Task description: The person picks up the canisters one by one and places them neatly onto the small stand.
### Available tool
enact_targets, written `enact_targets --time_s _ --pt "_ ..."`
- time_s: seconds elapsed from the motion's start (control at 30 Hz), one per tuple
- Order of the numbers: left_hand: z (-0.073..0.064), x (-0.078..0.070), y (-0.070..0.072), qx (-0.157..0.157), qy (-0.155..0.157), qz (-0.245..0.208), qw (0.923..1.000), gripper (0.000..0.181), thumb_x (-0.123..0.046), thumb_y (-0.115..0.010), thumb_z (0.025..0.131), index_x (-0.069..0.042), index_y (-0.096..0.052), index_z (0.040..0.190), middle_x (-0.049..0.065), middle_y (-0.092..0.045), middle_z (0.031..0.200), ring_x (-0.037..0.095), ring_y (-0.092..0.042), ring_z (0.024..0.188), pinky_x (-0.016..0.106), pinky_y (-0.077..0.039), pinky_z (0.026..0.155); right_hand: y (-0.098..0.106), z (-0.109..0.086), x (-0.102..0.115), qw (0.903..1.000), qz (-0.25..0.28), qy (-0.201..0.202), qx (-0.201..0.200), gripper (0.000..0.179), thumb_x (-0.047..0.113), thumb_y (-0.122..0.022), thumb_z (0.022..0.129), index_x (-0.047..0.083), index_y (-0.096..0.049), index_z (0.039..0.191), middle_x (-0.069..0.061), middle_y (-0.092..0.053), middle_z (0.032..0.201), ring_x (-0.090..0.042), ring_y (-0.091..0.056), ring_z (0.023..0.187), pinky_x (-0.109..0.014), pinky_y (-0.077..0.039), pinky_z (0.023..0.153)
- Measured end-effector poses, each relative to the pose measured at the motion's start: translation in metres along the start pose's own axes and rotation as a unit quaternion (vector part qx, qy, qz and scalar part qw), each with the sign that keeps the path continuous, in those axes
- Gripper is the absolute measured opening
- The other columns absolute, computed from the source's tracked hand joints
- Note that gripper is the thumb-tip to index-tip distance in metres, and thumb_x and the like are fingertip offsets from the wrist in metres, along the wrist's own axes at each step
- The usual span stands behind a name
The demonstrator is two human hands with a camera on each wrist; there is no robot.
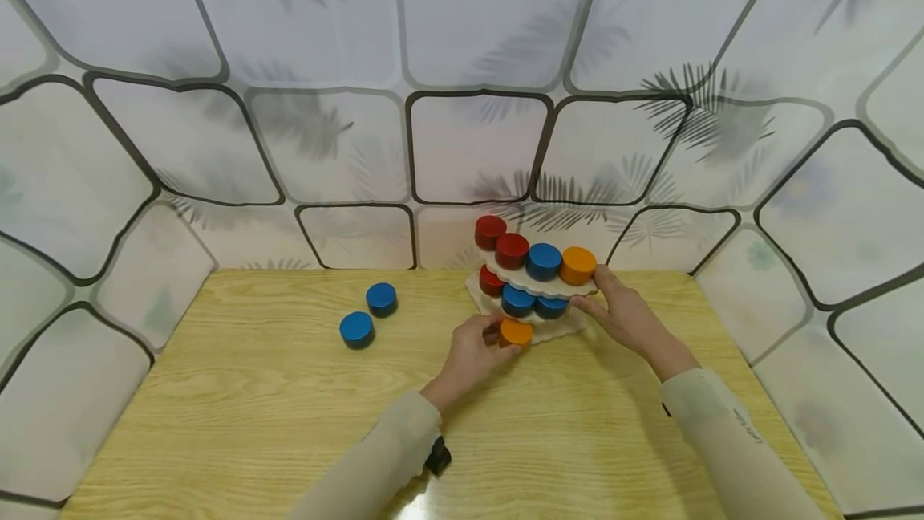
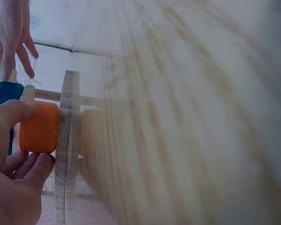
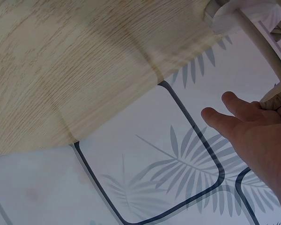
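A tiered wooden stand [image 1: 556, 289] with scalloped shelves is at the back right of the table. Its top shelf bears two red discs [image 1: 512, 252], a blue disc [image 1: 544, 262] and an orange disc [image 1: 578, 266]. A red disc [image 1: 492, 282] and two more blue discs [image 1: 518, 301] sit on the middle shelf. My left hand [image 1: 472, 355] pinches another orange disc [image 2: 41, 127] between thumb and fingers, close over the bottom shelf [image 2: 67, 140]. At the top shelf's right end, my right hand [image 1: 631, 319] grips the edge; in the right wrist view two fingers [image 3: 220, 124] stretch past the wood.
Two loose blue discs [image 1: 357, 330] lie on the wood-grain table [image 1: 253, 408], left of the stand. A pale patterned backdrop [image 1: 476, 143] rises behind the table and along both sides. A small black object [image 1: 438, 456] shows beside the left sleeve.
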State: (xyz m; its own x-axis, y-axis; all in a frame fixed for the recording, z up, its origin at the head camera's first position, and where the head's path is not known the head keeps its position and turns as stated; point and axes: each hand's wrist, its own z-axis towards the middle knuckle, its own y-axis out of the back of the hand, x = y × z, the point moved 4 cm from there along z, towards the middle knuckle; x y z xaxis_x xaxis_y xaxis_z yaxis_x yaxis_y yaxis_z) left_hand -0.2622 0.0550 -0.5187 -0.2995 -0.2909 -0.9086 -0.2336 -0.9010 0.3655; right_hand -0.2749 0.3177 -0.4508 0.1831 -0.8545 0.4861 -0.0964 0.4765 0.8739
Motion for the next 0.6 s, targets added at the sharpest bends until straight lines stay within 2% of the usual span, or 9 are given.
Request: enact_targets --time_s 0.13,0.27,0.47,0.6 --pt "0.0009 -0.0009 -0.0008 -0.008 -0.024 0.036 0.9990 0.049 -0.012 -0.087 0.088 0.001 -0.070 0.132 0.016 -0.072 0.124 0.027 -0.070 0.113 0.033 -0.062 0.097 -0.0001 -0.0006 0.0003 0.9999 0.000 -0.012 0.008 0.094 0.053 -0.053 0.108 -0.005 -0.007 0.167 -0.034 -0.014 0.171 -0.057 -0.025 0.153 -0.069 -0.028 0.123" --pt "0.0017 -0.0023 -0.0011 -0.015 -0.043 0.062 0.9970 0.049 -0.014 -0.088 0.087 0.000 -0.072 0.131 0.015 -0.075 0.122 0.027 -0.072 0.110 0.036 -0.063 0.093 -0.0001 -0.0005 -0.0002 0.9999 -0.005 -0.010 0.008 0.092 0.052 -0.052 0.108 -0.005 -0.009 0.167 -0.034 -0.016 0.171 -0.057 -0.027 0.153 -0.069 -0.029 0.123" --pt "0.0016 -0.0034 -0.0003 -0.021 -0.046 0.061 0.9969 0.049 -0.015 -0.089 0.086 0.000 -0.074 0.130 0.015 -0.077 0.122 0.027 -0.073 0.110 0.040 -0.064 0.093 0.0005 0.0010 -0.0004 0.9999 -0.002 0.013 -0.009 0.077 0.049 -0.054 0.109 -0.002 -0.027 0.160 -0.033 -0.031 0.167 -0.057 -0.042 0.145 -0.069 -0.038 0.117" --pt "0.0022 -0.0050 0.0000 -0.041 -0.068 0.083 0.9934 0.038 -0.015 -0.090 0.085 0.000 -0.079 0.119 0.013 -0.080 0.113 0.026 -0.075 0.102 0.036 -0.064 0.088 0.0009 0.0011 0.0001 0.9997 -0.003 0.021 -0.014 0.071 0.048 -0.054 0.109 -0.001 -0.031 0.155 -0.034 -0.035 0.164 -0.058 -0.047 0.141 -0.070 -0.040 0.115"
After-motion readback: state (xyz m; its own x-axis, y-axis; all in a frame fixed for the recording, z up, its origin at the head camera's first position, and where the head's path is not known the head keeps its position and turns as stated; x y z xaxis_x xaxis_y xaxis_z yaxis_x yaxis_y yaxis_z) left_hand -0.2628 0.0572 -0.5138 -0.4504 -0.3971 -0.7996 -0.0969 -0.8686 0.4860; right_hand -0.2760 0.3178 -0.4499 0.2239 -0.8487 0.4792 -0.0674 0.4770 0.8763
